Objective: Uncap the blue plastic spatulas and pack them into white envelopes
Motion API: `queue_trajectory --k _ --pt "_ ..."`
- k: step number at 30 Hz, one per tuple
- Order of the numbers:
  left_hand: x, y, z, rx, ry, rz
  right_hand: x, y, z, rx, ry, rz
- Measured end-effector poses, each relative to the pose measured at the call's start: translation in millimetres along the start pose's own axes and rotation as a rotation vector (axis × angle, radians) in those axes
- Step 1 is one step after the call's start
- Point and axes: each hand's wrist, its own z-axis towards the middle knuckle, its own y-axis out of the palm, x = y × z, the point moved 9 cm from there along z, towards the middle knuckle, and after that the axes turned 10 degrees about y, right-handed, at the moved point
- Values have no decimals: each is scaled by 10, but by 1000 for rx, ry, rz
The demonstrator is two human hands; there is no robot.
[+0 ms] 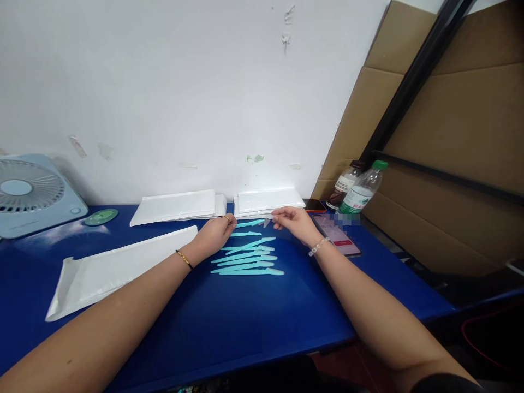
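Several slim turquoise sticks with paler ends (245,262) lie in a loose column on the blue table (245,322). At the column's upper left end, my left hand (216,234) has its fingers pinched together around the end of a turquoise stick (249,224). My right hand (291,221) is just right of that stick's far end, thumb and fingertips close together; anything between them is too small to make out. A white padded envelope (123,267) lies left of the sticks, partly behind my left forearm.
Two stacks of white envelopes (176,204) (268,200) stand along the wall. A light blue fan (36,191) and a green disc (101,216) are at left. Phones (338,234) and two bottles (362,191) sit at right, before cardboard (458,109).
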Motion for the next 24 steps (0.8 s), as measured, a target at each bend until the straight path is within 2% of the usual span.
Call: queue_trajectory --k 3,11,15,18,22,24 --pt "-6 -8 4 11 4 9 65 7 23 -13 60 67" --pt "25 -5 3 5 2 -2 67 61 3 -26 62 82" --pt "88 -10 1 7 15 -37 61 172 -33 -90 84 141" --pt "177 8 2 -40 54 -83 75 248 -70 -170 145 150" --pt "337 44 -6 -132 158 -101 114 302 -106 -291 181 -78" --pt "338 40 -7 -134 156 -65 70 207 -67 -198 68 -282"
